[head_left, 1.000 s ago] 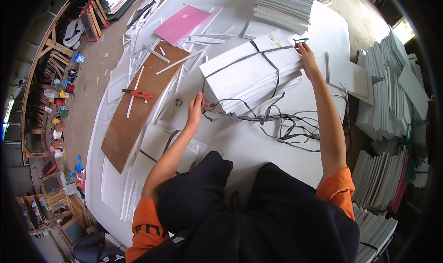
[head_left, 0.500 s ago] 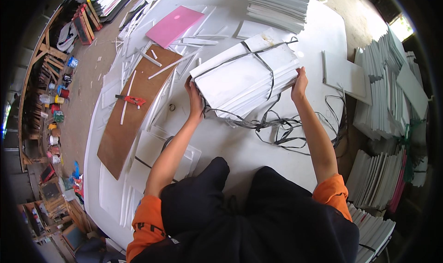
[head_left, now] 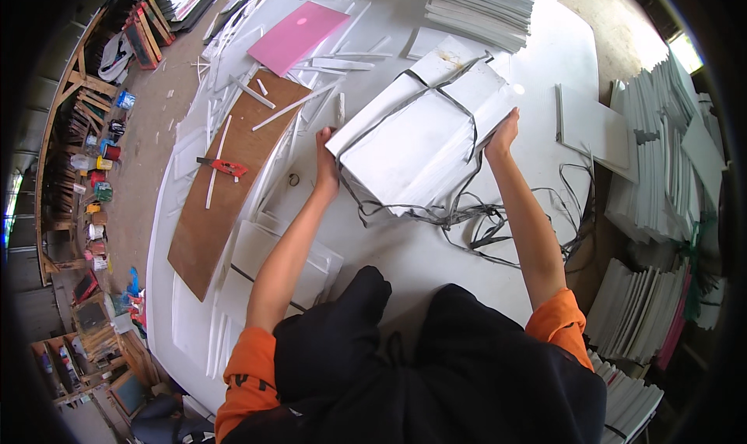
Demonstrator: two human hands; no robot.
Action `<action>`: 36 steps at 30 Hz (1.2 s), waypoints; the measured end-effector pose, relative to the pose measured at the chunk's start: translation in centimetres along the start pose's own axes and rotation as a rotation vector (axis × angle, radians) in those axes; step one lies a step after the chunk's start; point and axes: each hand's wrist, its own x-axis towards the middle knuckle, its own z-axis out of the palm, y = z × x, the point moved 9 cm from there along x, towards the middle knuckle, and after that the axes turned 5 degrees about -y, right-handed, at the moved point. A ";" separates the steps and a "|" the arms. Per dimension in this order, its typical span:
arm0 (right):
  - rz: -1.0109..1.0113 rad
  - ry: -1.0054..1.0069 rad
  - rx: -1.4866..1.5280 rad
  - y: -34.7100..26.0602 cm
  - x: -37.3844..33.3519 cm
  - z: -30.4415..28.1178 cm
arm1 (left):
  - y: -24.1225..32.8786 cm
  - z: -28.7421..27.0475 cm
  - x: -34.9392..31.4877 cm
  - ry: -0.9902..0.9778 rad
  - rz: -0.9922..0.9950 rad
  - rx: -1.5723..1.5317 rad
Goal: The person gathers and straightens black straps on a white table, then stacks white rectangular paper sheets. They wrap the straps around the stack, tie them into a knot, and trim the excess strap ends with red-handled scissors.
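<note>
A bundle of white boards (head_left: 405, 144), crossed by black strapping on top, is held between my two hands. My left hand (head_left: 327, 168) presses on its left corner, fingers partly hidden behind the edge. Against the right side, my right hand (head_left: 503, 136) grips the boards from beside and below; its fingertips are partly out of sight. The bundle sits tilted over the white work surface, its layers fanned along the near side. Loose black strapping (head_left: 486, 228) trails in a tangle from the bundle toward the right, near my right forearm.
Left of the bundle, a red utility knife (head_left: 224, 166) rests on a brown board (head_left: 210, 234) among white offcut strips. A pink sheet (head_left: 299, 36) lies farther off. Tall stacks of white sheets stand at the far side (head_left: 482, 12) and on the right (head_left: 661, 156).
The bundle has turned and tipped slightly between my hands, and its near corner sits lower. Both hands have kept their hold. The whole view has shifted a little.
</note>
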 end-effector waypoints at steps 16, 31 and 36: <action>0.117 -0.147 0.115 1.1 -3.5 -0.5 | -7.4 4.7 -3.6 -0.295 -0.249 -0.380; -0.048 -0.004 -0.141 0.5 -3.9 -4.4 | -2.8 3.9 4.2 -0.437 -0.327 -0.525; -0.034 0.020 -0.285 0.3 -2.6 -3.7 | -3.1 3.8 5.1 -0.416 -0.313 -0.534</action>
